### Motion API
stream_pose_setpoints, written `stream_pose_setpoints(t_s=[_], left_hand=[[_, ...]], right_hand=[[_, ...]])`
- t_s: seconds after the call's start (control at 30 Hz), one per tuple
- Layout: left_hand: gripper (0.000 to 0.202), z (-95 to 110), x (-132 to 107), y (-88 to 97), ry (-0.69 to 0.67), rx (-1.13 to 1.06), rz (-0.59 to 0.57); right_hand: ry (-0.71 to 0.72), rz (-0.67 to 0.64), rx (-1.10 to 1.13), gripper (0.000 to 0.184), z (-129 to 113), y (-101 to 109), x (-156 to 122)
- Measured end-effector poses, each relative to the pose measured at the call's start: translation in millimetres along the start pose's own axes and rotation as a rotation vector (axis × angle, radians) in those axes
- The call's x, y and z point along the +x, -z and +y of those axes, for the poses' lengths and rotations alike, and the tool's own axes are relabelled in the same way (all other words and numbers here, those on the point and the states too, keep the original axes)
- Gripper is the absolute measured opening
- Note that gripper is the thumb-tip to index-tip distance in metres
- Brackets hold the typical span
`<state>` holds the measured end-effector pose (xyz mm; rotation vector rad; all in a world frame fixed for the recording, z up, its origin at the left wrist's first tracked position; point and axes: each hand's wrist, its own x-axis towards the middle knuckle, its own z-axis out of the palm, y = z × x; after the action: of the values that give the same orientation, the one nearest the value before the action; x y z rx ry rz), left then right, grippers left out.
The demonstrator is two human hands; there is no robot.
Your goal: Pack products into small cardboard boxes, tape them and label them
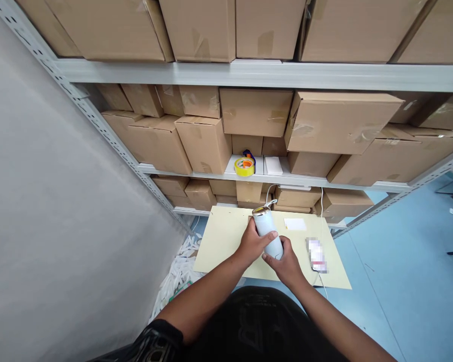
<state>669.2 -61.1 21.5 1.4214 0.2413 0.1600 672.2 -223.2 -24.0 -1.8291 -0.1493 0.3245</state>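
A pale blue bottle (265,226) is held between both hands above the cream tabletop (222,241). It tilts slightly, with its gold-rimmed top away from me and a white strap (272,202) hanging at that end. My left hand (251,242) wraps round the upper part, thumb across the front. Around the lower end, my right hand (285,259) grips with thumb and fingers. On the tabletop beyond lies a white card (295,224). To the right of my right hand is a phone (316,255) with a blurred screen and a cable at it.
Shelves (249,74) packed with cardboard boxes (343,123) rise behind the table. A roll of yellow tape (245,166) and a white box (273,166) sit on the middle shelf. White strips (177,271) litter the blue floor by the left wall (60,201).
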Motion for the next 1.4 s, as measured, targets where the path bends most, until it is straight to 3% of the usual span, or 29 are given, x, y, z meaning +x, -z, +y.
stream_pose_setpoints(t_s=[0.17, 0.23, 0.43, 0.6, 0.7, 0.8, 0.93, 1.07, 1.17, 1.27, 1.4], left_hand=[[0.064, 0.7, 7.6, 0.6, 0.029, -0.192, -0.019], [0.060, 1.9, 11.0, 1.6, 0.074, -0.187, -0.022], [0.057, -3.9, 22.1, 10.6, 0.204, -0.075, -0.090], [0.045, -12.0, 31.0, 16.0, 0.266, -0.316, -0.065], [0.043, -15.1, 30.2, 18.4, 0.256, -0.381, -0.138], [0.051, -18.3, 26.0, 21.6, 0.173, -0.246, -0.269], [0.071, -24.5, 21.4, 22.1, 0.021, 0.072, -0.418], [0.073, -29.8, 17.4, 18.7, -0.100, 0.312, -0.428], [0.072, -32.7, 13.1, 20.6, -0.086, 0.393, -0.429], [0.070, -35.2, 9.5, 25.7, -0.095, 0.449, -0.438], [0.069, -37.4, 7.9, 27.9, -0.172, 0.473, -0.464]], right_hand=[[-0.079, -0.320, 0.386, 0.050, -14.3, 4.6, 1.8], [-0.141, -0.361, 0.463, 0.052, -20.1, 4.2, 3.1], [-0.049, -0.116, 0.132, 0.061, -22.8, 2.1, 10.3], [-0.079, -0.097, 0.357, 0.055, -13.7, 7.0, 15.2], [-0.102, -0.061, 0.361, 0.055, -9.1, 12.8, 22.8], [0.055, -0.011, 0.184, 0.061, -11.8, 22.3, 34.1], [0.379, -0.077, -0.078, 0.086, -27.9, 32.7, 47.2], [0.546, -0.094, -0.342, 0.068, -39.8, 35.6, 51.1], [0.570, -0.173, -0.311, 0.066, -35.7, 38.0, 48.3], [0.498, -0.255, -0.174, 0.067, -25.7, 39.0, 44.0], [0.334, -0.098, -0.285, 0.069, -14.8, 31.9, 41.1]])
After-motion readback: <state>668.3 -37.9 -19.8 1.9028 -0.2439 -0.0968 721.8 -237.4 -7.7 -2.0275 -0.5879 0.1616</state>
